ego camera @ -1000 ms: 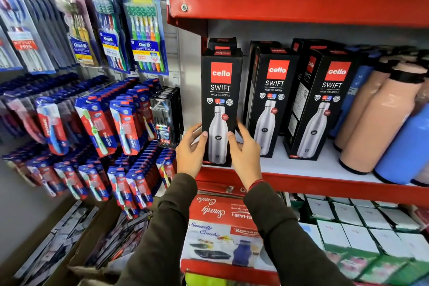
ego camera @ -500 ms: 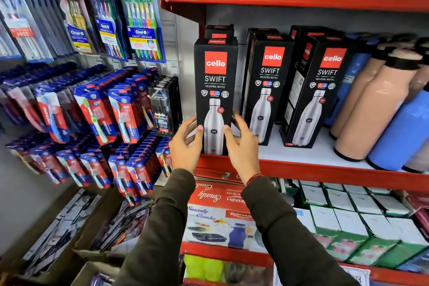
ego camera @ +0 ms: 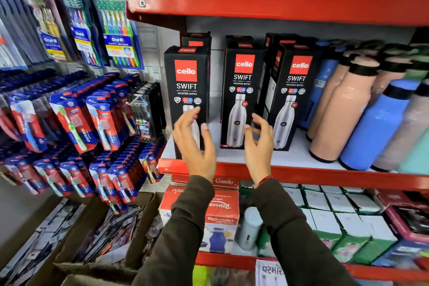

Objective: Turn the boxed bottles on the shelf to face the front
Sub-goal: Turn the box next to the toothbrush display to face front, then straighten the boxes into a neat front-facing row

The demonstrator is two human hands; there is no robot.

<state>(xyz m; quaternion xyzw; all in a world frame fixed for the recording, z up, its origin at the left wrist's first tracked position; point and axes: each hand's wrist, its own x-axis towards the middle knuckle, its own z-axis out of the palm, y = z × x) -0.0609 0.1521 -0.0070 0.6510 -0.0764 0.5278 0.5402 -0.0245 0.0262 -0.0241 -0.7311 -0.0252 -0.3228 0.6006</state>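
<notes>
Hands free: left hand (ego camera: 195, 144) and right hand (ego camera: 260, 144) spread, holding nothing, just before leftmost boxed bottle (ego camera: 186, 90) and middle boxed bottle (ego camera: 241, 90); both upright, front-facing on shelf (ego camera: 301, 173).

I count 3 front-row Cello Swift boxes (ego camera: 186, 90) (ego camera: 242, 90) (ego camera: 294, 95) | at least 2 more boxes behind, partly hidden (ego camera: 196, 39) (ego camera: 275, 40) | 2 hands, left (ego camera: 195, 144), right (ego camera: 260, 144) | peach bottles (ego camera: 339, 114), blue bottles (ego camera: 376, 127): several, count unclear
</notes>
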